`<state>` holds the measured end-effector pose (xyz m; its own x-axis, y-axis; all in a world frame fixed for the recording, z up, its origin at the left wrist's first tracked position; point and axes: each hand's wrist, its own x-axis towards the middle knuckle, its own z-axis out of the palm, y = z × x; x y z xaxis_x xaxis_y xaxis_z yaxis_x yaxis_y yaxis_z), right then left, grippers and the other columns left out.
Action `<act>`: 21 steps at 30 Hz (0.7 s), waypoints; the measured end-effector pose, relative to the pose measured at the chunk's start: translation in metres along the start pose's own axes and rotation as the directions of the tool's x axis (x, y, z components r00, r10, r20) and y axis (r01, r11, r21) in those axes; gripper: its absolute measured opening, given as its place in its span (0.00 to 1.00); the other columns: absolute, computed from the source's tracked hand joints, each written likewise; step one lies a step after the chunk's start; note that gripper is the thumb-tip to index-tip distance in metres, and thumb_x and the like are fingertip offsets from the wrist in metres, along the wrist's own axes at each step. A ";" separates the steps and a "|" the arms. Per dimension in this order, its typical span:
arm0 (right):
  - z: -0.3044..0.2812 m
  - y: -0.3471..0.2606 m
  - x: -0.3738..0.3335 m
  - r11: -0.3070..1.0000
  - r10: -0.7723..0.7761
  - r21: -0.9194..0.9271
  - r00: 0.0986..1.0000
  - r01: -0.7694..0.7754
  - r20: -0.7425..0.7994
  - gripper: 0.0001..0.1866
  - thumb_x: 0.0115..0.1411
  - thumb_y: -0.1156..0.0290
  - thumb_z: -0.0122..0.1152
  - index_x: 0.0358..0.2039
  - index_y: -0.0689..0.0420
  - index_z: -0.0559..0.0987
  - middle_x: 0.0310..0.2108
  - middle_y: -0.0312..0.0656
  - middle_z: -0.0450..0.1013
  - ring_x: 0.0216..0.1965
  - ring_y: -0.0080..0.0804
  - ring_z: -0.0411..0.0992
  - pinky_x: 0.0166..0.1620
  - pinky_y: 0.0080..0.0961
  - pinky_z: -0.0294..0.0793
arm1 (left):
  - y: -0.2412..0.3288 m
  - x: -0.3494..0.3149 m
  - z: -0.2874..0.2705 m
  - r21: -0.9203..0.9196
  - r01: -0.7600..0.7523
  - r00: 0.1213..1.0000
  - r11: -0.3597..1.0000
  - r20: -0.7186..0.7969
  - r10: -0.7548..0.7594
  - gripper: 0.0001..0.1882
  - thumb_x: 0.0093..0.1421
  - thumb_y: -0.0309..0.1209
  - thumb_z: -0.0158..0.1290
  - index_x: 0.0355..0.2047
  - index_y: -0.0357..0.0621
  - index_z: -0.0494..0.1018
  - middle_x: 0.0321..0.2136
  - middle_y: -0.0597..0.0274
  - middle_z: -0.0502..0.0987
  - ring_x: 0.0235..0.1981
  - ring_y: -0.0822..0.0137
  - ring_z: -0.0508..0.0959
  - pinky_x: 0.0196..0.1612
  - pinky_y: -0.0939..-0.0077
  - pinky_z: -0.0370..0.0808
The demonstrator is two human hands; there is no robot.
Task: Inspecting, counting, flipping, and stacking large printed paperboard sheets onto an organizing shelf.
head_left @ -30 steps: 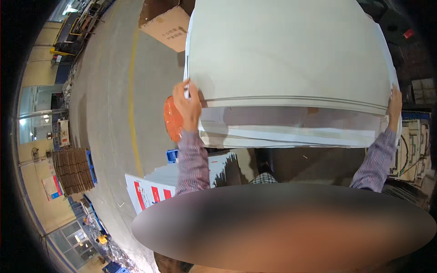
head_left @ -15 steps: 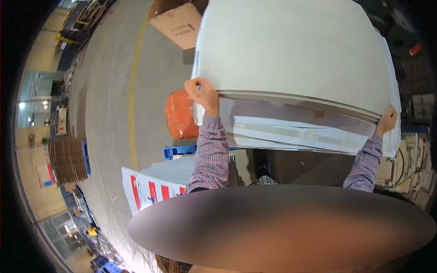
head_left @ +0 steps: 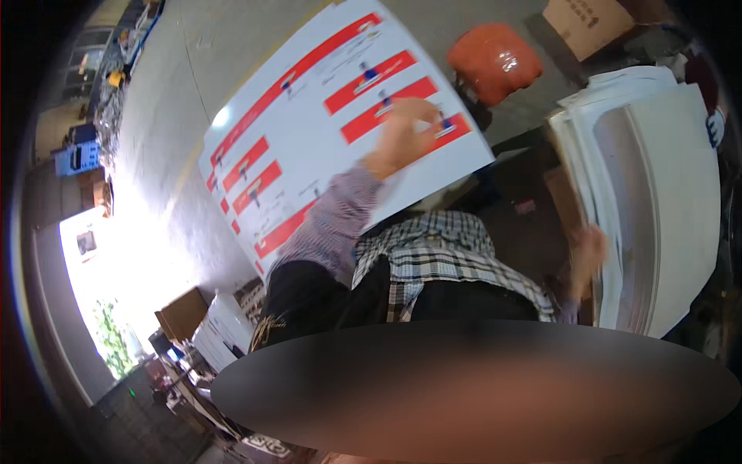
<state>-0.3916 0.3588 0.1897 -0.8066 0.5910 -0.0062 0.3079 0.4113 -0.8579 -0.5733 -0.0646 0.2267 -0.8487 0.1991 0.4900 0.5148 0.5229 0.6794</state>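
My left hand (head_left: 406, 135) is over a large white printed sheet (head_left: 297, 155) with red bands and small figures. The hand is blurred, its fingers are partly bent, and I cannot tell whether they touch the sheet. My right hand (head_left: 589, 251) hangs low beside the near edge of a stack of big white sheets (head_left: 607, 170) on my right. It is smeared by motion, so its grip does not show. On top of the stack lies a wide off-white panel (head_left: 688, 201).
An orange-red rounded object (head_left: 495, 62) stands on the floor beyond the printed sheet. Behind it is an open cardboard box (head_left: 589, 27). At the far right edge another person's gloved hand (head_left: 716, 127) shows. Blue crates (head_left: 77, 158) stand at the far left.
Both hands have left the edge of the off-white panel. My view has swung left, and my left hand is now over the printed sheet. My right hand has dropped beside the stack.
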 end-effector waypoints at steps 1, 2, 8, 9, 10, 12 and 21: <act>0.044 -0.021 -0.009 0.979 -0.197 0.087 0.958 0.182 0.207 0.11 0.62 0.71 0.55 0.41 0.62 0.77 0.32 0.39 0.74 0.30 0.26 0.72 0.35 0.23 0.72 | -0.024 -0.026 -0.048 0.128 0.084 0.992 0.988 -0.105 -0.070 0.08 0.46 0.19 0.57 0.28 0.43 0.75 0.27 0.56 0.78 0.31 0.60 0.78 0.36 0.68 0.72; 0.090 -0.043 -0.010 0.856 -0.465 -0.118 0.850 0.503 0.248 0.11 0.61 0.71 0.56 0.43 0.61 0.77 0.30 0.40 0.73 0.29 0.26 0.72 0.35 0.21 0.71 | -0.044 -0.060 -0.096 0.199 0.248 0.949 0.948 -0.245 -0.197 0.06 0.49 0.21 0.57 0.28 0.43 0.75 0.28 0.56 0.78 0.29 0.61 0.78 0.33 0.70 0.73; 0.252 -0.132 -0.009 0.646 -0.504 -0.343 0.719 0.682 0.479 0.24 0.63 0.56 0.49 0.49 0.63 0.72 0.43 0.55 0.70 0.44 0.53 0.69 0.47 0.43 0.69 | -0.095 -0.310 -0.365 0.493 0.799 0.597 0.344 -0.587 -0.547 0.12 0.54 0.30 0.56 0.38 0.39 0.72 0.27 0.54 0.76 0.29 0.58 0.76 0.32 0.66 0.73; 0.266 -0.137 -0.008 0.615 -0.295 -0.510 0.775 0.601 0.558 0.26 0.62 0.52 0.48 0.49 0.63 0.71 0.46 0.56 0.70 0.47 0.54 0.69 0.48 0.43 0.69 | -0.093 -0.351 -0.390 0.515 0.850 0.465 0.110 -0.636 -0.615 0.16 0.54 0.34 0.56 0.40 0.38 0.71 0.31 0.51 0.76 0.35 0.53 0.76 0.40 0.58 0.72; 0.273 -0.143 -0.004 0.662 -0.174 -0.511 0.776 0.548 0.606 0.27 0.61 0.50 0.49 0.48 0.63 0.71 0.47 0.58 0.69 0.48 0.55 0.68 0.48 0.44 0.69 | -0.088 -0.389 -0.407 0.521 0.850 0.466 0.080 -0.671 -0.577 0.18 0.54 0.36 0.55 0.42 0.38 0.71 0.33 0.50 0.75 0.37 0.51 0.75 0.43 0.56 0.70; 0.283 -0.148 -0.001 0.640 -0.004 -0.600 0.783 0.480 0.622 0.30 0.59 0.47 0.51 0.46 0.63 0.72 0.47 0.60 0.69 0.50 0.54 0.68 0.48 0.44 0.70 | -0.077 -0.448 -0.420 0.495 0.868 0.385 -0.032 -0.714 -0.585 0.22 0.54 0.38 0.55 0.44 0.36 0.70 0.36 0.47 0.75 0.39 0.50 0.74 0.45 0.56 0.69; 0.276 -0.171 0.028 0.768 -0.118 -0.485 0.837 0.418 0.535 0.28 0.54 0.50 0.61 0.39 0.66 0.74 0.39 0.55 0.74 0.42 0.51 0.73 0.44 0.40 0.71 | -0.047 -0.458 -0.341 0.164 0.954 0.293 0.251 -0.678 -0.674 0.13 0.59 0.36 0.53 0.36 0.40 0.76 0.29 0.54 0.75 0.33 0.57 0.74 0.38 0.65 0.71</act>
<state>-0.6060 0.1138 0.1948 -0.9811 0.0748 -0.1783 0.1435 0.8996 -0.4125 -0.1671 -0.4628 0.1564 -0.5137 -0.8561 0.0568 -0.7004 0.4567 0.5486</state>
